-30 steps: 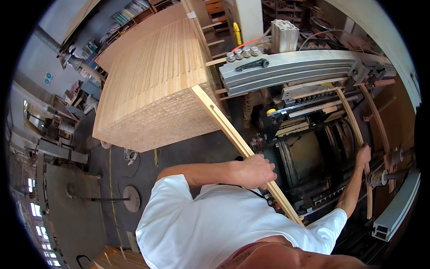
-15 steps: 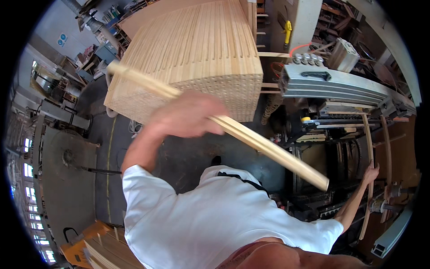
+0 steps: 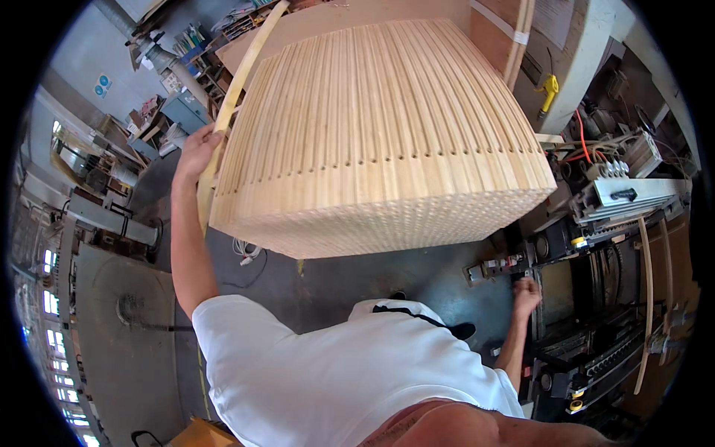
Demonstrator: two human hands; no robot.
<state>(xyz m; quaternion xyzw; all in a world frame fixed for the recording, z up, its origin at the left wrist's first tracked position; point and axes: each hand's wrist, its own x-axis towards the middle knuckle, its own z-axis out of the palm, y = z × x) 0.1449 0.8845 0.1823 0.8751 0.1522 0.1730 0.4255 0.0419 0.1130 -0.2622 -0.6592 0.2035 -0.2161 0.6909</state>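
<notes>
A wooden strip (image 3: 249,63) ran along the left side of a pale stack (image 3: 380,112) of like strips, the left hand (image 3: 197,153) closed around it — thumb and fingers pinched on the wood. The right hand (image 3: 526,296) hung near a dark machine (image 3: 596,316), fingers curled in, gripping nothing visible. A white cable (image 3: 250,253) lay on the grey floor (image 3: 357,274); beyond — a blue cabinet (image 3: 186,112) at left, a yellow air gun (image 3: 550,91) by a pillar (image 3: 587,74) at right.
</notes>
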